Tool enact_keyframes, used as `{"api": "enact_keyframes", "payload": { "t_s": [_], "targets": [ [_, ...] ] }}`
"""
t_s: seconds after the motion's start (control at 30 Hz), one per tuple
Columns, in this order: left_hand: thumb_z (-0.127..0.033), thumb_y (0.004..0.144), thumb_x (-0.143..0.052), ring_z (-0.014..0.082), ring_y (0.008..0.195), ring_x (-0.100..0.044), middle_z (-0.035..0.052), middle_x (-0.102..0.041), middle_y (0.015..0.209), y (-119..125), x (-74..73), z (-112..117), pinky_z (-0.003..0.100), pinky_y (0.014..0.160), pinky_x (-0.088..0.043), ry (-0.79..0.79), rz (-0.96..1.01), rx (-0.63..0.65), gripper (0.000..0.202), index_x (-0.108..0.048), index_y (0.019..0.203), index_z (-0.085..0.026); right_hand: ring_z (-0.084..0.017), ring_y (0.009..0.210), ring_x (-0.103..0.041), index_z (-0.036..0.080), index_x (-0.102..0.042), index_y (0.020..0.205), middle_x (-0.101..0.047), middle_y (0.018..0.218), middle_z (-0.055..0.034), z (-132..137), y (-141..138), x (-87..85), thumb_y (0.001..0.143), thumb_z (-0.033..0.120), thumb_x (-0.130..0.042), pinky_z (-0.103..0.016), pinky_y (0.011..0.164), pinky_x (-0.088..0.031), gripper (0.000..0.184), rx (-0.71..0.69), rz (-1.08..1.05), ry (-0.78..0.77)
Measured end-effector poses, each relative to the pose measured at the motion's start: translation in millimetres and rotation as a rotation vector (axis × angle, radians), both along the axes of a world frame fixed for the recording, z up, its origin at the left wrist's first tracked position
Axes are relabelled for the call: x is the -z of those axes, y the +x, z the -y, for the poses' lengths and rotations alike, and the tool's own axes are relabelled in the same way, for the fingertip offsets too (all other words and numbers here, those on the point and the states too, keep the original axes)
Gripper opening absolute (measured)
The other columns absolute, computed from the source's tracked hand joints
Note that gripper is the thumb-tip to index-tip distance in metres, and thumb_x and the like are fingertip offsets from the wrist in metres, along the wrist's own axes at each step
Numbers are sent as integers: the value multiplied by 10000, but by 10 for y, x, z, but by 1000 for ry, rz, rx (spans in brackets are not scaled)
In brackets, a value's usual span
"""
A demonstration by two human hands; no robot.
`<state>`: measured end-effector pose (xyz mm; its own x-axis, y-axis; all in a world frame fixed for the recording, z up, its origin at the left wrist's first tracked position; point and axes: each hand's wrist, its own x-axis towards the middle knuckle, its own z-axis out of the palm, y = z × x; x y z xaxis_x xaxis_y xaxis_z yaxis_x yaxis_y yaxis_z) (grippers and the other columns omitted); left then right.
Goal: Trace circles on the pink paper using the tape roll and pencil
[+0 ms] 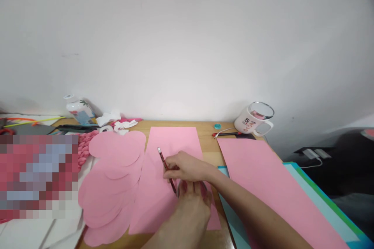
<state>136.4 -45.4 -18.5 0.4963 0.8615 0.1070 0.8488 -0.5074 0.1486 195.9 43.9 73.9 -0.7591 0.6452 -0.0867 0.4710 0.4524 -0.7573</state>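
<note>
My right hand [184, 167] is closed around a red pencil [166, 168], its tip down on a pink paper sheet [172, 142] lying in the middle of the wooden table [209, 146]. My left hand [193, 206] presses on the same sheet just below the pencil tip, fingers curled over something round that I cannot make out. Several pink paper circles [115, 179] are piled to the left of the sheet.
A second pink sheet [263, 179] lies at the right on blue and green paper [321, 198]. A white mug [255, 120], a red pen [226, 134], a small teal cap [217, 126] and a bottle [76, 109] stand along the back wall. White paper scraps [117, 122] lie nearby.
</note>
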Motion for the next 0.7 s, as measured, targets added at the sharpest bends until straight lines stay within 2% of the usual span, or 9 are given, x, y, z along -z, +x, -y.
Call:
{"api": "enact_keyframes", "payload": {
  "t_s": [0.1, 0.3, 0.5, 0.7],
  "targets": [
    [-237, 861, -471, 342, 1049, -537, 191, -610, 1135, 40, 5, 43, 519, 853, -458, 37, -62, -88, 330, -654, 1110, -122, -99, 571, -510, 175, -484, 628, -627, 636, 17, -26, 24, 18, 831, 255, -621, -197, 525, -319, 257, 73, 2, 9],
    [-214, 883, -481, 334, 1043, -555, 174, -603, 1181, 11, 27, 78, 513, 846, -461, 74, -78, -16, 277, -687, 1068, -190, -85, 505, -425, 187, -437, 566, -502, 513, 53, -94, 76, 46, 773, 214, -621, -206, 493, -284, 278, 240, 38, 88],
    [-199, 859, -517, 343, 1069, -530, 171, -596, 1190, 16, 64, 20, 555, 874, -433, -13, -81, -9, 245, -705, 1017, -202, -117, 490, -535, 190, -460, 542, -603, 512, 1, -164, 134, -2, 724, 157, -597, -218, 482, -323, 229, 384, 138, 51],
    [-166, 840, -542, 359, 1067, -536, 192, -580, 1214, -15, 67, 27, 587, 837, -443, 5, -124, 57, 254, -698, 1033, -222, -149, 496, -600, 178, -523, 465, -670, 540, -56, -158, 210, -182, 710, 131, -570, -221, 466, -365, 253, 484, 258, 9]
  ]
}}
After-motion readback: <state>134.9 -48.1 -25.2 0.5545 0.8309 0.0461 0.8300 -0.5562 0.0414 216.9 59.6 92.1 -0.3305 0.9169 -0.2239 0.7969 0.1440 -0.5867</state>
